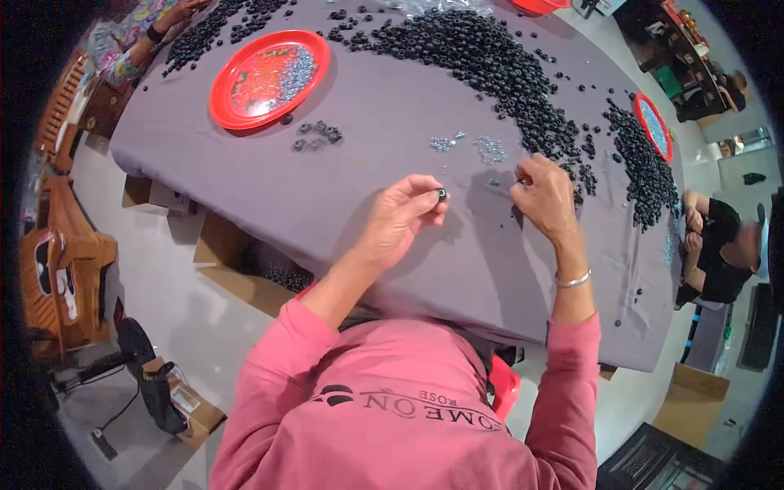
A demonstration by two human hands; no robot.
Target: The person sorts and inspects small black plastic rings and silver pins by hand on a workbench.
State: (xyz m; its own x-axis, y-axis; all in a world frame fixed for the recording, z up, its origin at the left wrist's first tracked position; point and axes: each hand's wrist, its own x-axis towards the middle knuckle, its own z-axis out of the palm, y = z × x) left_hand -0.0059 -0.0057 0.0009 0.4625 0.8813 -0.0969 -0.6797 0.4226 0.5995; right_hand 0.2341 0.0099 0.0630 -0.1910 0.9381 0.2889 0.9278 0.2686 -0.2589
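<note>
Item: left hand point(400, 216), raised over the table, thumb and fingers pinched on one small round black piece point(442, 194). The piece sits out at the fingertips, presumably because it is too small for a palm grip and shows better there.

Item: right hand point(545, 196), fingers curled inward, low over the cloth beside the main heap. Whether anything is in it I cannot tell from where I stand; the knuckles hide the grip.

Item: clear bits, two loose patches, left point(443, 144) and right point(490, 149), lying just beyond the hands. Being so near, they look placed for short reach.

Item: main heap point(490, 65) of black pieces, spread in a long band, its near end by the right hand, apparently for the same reason.

Item: black cluster point(317, 135), left of the patches, set well apart from the heap, likely so the two do not mix.

Item: red plate point(233, 117), holding more clear bits; its raised rim probably keeps them from scattering.

Item: grey tablecloth point(367, 147), plain, against which the black pieces stand out; perhaps it also checks rolling.
</note>
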